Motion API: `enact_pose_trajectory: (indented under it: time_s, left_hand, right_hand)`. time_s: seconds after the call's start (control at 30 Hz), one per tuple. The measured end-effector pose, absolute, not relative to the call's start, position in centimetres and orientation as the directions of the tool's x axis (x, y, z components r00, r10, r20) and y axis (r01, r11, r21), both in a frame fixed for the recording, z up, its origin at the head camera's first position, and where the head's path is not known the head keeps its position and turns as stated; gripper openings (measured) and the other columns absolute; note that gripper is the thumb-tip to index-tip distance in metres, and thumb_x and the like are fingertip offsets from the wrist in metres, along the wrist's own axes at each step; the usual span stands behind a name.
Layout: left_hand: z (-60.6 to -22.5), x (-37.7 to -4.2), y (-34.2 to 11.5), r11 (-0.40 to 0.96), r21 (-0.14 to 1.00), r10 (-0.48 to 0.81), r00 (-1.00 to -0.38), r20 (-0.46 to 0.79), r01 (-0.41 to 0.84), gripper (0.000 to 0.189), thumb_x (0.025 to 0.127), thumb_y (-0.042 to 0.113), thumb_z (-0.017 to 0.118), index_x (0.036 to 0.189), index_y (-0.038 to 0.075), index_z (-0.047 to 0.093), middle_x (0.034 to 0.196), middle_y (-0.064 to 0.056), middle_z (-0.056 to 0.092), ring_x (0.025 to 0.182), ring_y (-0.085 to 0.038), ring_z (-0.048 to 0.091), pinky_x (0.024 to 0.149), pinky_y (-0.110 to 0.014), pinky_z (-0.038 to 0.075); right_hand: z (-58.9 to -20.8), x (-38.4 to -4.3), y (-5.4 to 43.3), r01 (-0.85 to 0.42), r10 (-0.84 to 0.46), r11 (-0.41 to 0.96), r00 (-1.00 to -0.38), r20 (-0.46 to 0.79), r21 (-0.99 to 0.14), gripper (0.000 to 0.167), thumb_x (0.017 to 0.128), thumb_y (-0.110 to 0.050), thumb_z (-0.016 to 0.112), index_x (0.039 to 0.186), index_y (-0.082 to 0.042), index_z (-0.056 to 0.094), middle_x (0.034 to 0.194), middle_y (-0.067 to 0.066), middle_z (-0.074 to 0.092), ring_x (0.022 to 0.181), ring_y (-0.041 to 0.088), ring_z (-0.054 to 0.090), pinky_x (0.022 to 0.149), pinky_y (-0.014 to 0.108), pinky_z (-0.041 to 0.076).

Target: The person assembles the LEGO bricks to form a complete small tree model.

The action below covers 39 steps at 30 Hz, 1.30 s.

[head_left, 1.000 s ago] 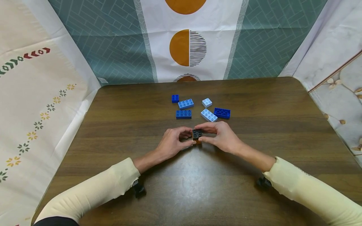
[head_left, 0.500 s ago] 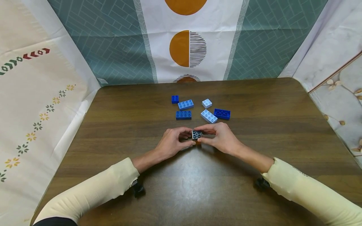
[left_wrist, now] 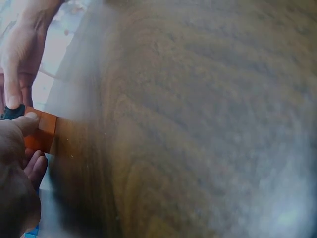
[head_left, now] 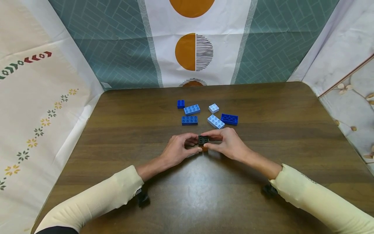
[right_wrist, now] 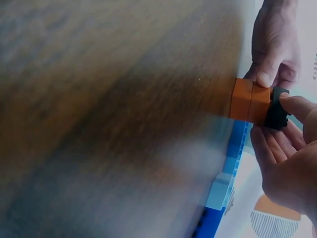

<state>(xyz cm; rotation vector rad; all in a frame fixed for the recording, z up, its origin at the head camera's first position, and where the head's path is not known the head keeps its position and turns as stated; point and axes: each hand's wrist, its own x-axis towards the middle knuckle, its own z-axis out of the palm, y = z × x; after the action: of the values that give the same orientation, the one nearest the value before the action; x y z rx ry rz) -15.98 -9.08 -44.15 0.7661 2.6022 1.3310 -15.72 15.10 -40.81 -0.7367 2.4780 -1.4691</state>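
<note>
Two stacked orange toy bricks (right_wrist: 241, 101) stand upright on the wooden table, with a square black toy brick (head_left: 203, 139) at their top. My left hand (head_left: 179, 148) pinches the orange bricks from the left, its thumb on their near side. From the right, my right hand (head_left: 229, 143) grips the black brick between thumb and fingers. In the right wrist view a narrow gap shows between part of the black brick and the orange below it. Most of the orange is hidden under the black brick in the head view.
Beyond the hands lie several loose bricks: dark blue (head_left: 189, 120), medium blue (head_left: 192, 109), pale blue (head_left: 216, 121), and a dark blue one upside down (head_left: 229, 119). A small pale brick (head_left: 214, 108) and a small blue brick (head_left: 180, 104) sit farther back. Patterned cloths hang around the table (head_left: 131, 107).
The black brick's top caught bright light half a second ago and looks dark again now, its tilt slightly altered under my right fingers. Both hands stay in nearly the same place.
</note>
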Motion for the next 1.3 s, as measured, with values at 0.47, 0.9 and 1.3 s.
enact_pose_trajectory:
  time_s: [0.47,0.9,1.3]
  left_hand:
    - [-43.3,-15.9,-9.8,0.4,0.765,0.515,-0.814,0.267,0.504,0.035,0.1,0.019,0.079,0.131,0.012,0.065,0.124,-0.001,0.07,0.105,-0.016,0.072,0.091,-0.03,0.06]
    - [-43.4,-16.4,-9.9,0.409,0.748,0.512,-0.81,0.286,0.523,0.028,0.095,0.018,0.083,0.121,0.013,0.074,0.116,0.004,0.074,0.101,-0.009,0.073,0.091,-0.026,0.06]
    - [-43.5,-16.4,-9.9,0.392,0.753,0.503,-0.808,0.305,0.528,0.028,0.094,0.017,0.084,0.12,0.012,0.076,0.116,0.003,0.076,0.1,-0.009,0.074,0.09,-0.027,0.06]
  right_hand:
    - [-40.8,-15.6,15.0,-0.399,-0.517,0.414,-0.843,0.149,-0.818,0.037,0.09,-0.003,0.085,0.127,-0.002,0.076,0.121,0.011,0.077,0.111,0.027,0.075,0.094,0.045,0.06]
    - [-40.8,-15.7,15.2,-0.384,-0.52,0.414,-0.844,0.132,-0.825,0.039,0.091,-0.005,0.084,0.128,-0.003,0.076,0.121,0.012,0.077,0.112,0.026,0.075,0.094,0.045,0.06]
    - [-41.1,-15.9,15.3,-0.318,-0.505,0.378,-0.858,0.095,-0.869,0.039,0.091,-0.006,0.084,0.129,-0.004,0.076,0.121,0.01,0.077,0.111,0.026,0.075,0.095,0.044,0.06]
